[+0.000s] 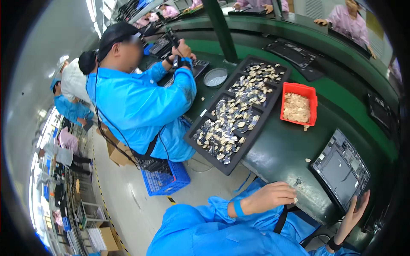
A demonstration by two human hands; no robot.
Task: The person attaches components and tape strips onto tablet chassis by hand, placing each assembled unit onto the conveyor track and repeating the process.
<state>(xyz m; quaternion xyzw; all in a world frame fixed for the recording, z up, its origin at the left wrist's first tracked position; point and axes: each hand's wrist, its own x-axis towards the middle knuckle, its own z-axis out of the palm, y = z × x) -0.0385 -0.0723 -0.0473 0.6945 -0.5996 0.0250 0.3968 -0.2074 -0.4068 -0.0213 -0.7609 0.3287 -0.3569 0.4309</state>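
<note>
Compartmented black tray (273,97) on the bench (273,147), strewn with pale and dark pieces; beside it, a red bin (298,88) containing pale pieces. The left hand (273,197) pinches a small pale piece (295,200) near the bench edge. The right hand (352,216), fingers spread and unladen, lies beside the opened flat device (339,166); contact cannot be told.

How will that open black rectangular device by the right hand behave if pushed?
The open black rectangular device probably stays stiff, given its slab-like shape. Its exposed internal parts look fragile. Broad and thin, it would likely slide rather than roll.
</note>
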